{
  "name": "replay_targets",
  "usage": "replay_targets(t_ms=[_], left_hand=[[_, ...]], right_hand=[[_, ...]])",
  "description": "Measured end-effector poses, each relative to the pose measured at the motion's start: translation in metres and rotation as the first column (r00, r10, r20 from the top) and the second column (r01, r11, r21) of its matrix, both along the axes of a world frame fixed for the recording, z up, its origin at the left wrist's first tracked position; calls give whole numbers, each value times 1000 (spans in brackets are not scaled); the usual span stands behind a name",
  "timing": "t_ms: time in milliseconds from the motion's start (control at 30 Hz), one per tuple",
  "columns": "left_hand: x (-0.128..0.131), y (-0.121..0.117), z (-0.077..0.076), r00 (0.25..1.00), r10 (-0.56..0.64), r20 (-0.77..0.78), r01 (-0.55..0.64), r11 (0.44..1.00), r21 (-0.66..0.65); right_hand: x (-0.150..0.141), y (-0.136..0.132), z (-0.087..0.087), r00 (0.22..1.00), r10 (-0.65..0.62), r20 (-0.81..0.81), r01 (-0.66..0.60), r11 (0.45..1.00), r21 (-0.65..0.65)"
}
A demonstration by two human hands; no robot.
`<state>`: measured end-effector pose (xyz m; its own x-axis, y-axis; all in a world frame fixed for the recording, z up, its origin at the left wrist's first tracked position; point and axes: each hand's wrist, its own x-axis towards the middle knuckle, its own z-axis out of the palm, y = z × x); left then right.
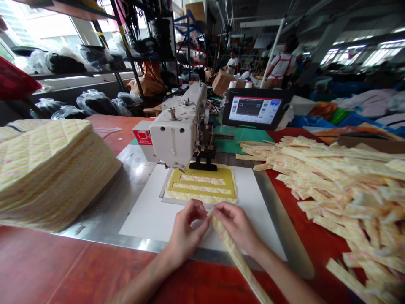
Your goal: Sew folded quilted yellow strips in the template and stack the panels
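My left hand (186,230) and my right hand (236,226) meet over the white plate in front of the sewing machine (177,126). Both pinch the top end of one long yellow patterned fabric strip (236,253), which trails down toward me across the red table edge. Just beyond my fingers a yellow template frame (202,182) lies over a quilted piece under the machine's black clamp (204,162), with two strips showing through its slots.
A tall stack of quilted yellow panels (47,169) sits at left. A loose heap of several fabric strips (348,185) covers the table at right. A control screen (255,109) stands behind the machine. People work far back in the room.
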<state>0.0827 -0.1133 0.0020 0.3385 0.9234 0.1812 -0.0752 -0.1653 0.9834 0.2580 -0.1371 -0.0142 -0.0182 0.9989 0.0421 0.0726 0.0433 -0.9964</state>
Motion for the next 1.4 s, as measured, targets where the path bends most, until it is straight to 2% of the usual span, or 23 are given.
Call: replay_targets(t_ms=[233, 433, 533, 600, 667, 733, 800, 867, 933, 1033, 1133, 1300, 1400], left_hand=[[-5, 9, 0, 990, -134, 49, 142, 962, -232], [-7, 2, 4, 1000, -5, 20, 9, 984, -178], [-6, -1, 4, 999, 36, 23, -33, 993, -117], [-7, 0, 3, 998, 50, 34, -47, 995, -89], [-11, 4, 2, 998, 52, 39, -48, 995, -92], [-17, 11, 1, 999, 30, 27, -27, 994, -107], [-24, 18, 1, 1000, -1, 14, 3, 994, -112], [-33, 23, 0, 1000, -25, 2, 25, 995, -100], [-42, 26, -1, 1000, -27, -12, 26, 996, -82], [-54, 26, -5, 999, -4, -48, 2, 999, -47], [-67, 25, -8, 995, 30, -97, -30, 1000, 0], [-81, 27, -8, 984, 86, -154, -81, 996, 35], [-83, 27, -6, 979, 81, -186, -70, 996, 61]], right_hand=[[1, -1, 10, 1000, -4, -27, 4, 1000, 14], [-6, -1, 13, 994, -33, -101, 22, 994, -108], [-9, -1, 19, 995, -68, -74, 55, 985, -166], [-7, 1, 31, 999, -34, 11, 35, 992, -123], [-4, 7, 46, 978, -14, 207, 4, 999, 51], [-1, 18, 62, 878, -63, 475, -98, 947, 306], [-2, 35, 71, 704, -153, 693, -278, 840, 467], [-9, 58, 70, 536, -197, 821, -446, 760, 473], [-20, 83, 60, 422, -212, 882, -547, 716, 434], [-37, 116, 39, 326, -243, 913, -632, 663, 402], [-45, 136, 27, 262, -298, 918, -664, 635, 395], [-44, 147, 24, 119, -376, 919, -742, 582, 334], [-43, 149, 24, 79, -365, 928, -758, 583, 294]])
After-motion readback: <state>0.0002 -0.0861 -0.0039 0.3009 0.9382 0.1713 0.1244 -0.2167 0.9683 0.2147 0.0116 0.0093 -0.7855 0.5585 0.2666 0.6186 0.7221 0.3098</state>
